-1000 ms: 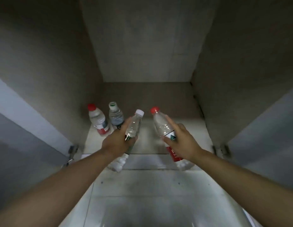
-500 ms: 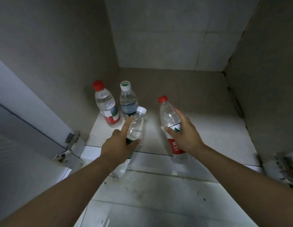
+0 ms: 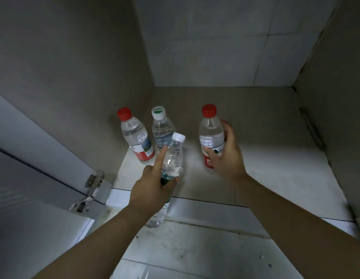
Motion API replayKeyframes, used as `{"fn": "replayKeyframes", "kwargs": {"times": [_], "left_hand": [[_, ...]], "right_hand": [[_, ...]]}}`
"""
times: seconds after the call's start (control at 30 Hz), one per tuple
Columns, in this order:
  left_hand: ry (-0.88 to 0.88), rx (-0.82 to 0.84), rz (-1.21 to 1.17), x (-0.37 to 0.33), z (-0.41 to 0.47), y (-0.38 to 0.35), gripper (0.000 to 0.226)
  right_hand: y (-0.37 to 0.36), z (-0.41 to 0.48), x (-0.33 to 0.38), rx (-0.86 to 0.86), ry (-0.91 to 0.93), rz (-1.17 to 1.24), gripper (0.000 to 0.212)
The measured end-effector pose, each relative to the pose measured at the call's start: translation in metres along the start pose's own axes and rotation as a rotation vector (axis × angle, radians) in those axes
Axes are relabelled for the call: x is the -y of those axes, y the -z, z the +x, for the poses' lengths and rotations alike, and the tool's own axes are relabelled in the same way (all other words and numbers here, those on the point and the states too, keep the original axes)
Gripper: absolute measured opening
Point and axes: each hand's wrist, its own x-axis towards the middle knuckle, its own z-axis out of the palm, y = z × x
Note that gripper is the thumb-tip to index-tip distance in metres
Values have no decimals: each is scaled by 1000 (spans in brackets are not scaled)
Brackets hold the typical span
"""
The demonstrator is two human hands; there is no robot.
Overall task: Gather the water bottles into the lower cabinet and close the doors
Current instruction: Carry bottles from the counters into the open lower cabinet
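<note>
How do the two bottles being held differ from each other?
The bottle in the left hand has a white cap and a green label; the bottle in the right hand has a red cap and a red label. The white-capped bottle is tilted, its base out over the front edge; the red-capped bottle is upright, inside the cabinet. Both are clear plastic water bottles.

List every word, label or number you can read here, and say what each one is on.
No text can be read with certainty.
Green print on the white-green cap: too blurred.
White characters on the red label of the bottle in the right hand: too small.
Label on the back left bottle: print unreadable.
Bottle in the left hand: no legible print.
</note>
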Motion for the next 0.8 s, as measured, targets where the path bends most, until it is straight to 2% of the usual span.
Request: {"fn": "replayKeyframes", "kwargs": {"times": [0.13,0.27,0.37,0.43,0.5,0.57,0.67,0.8], "left_hand": [[-8,-3,-25,-8,0,-6,84],[-25,-1,35,-14,2,-7,85],[-37,-7,28,-20,4,-7,89],[-72,-13,-27,-26,6,-8,93],[-100,-3,-141,-30,12,-10,95],[-105,37,-305,-32,17,-14,96],[-90,81,-477,-32,25,-19,90],[-108,74,-545,-39,31,-26,85]], "right_hand": [[14,-17,-6,-28,-20,-17,78],[29,-22,1,57,25,-204,78],[38,-34,-4,82,-43,-246,83],[44,-49,-20,204,-131,-362,88],[52,-65,-40,405,-234,-625,86],[60,-77,-53,541,-261,-859,80],[66,-83,-62,610,-239,-992,75],[64,-82,-62,637,-255,-1003,78]]}}
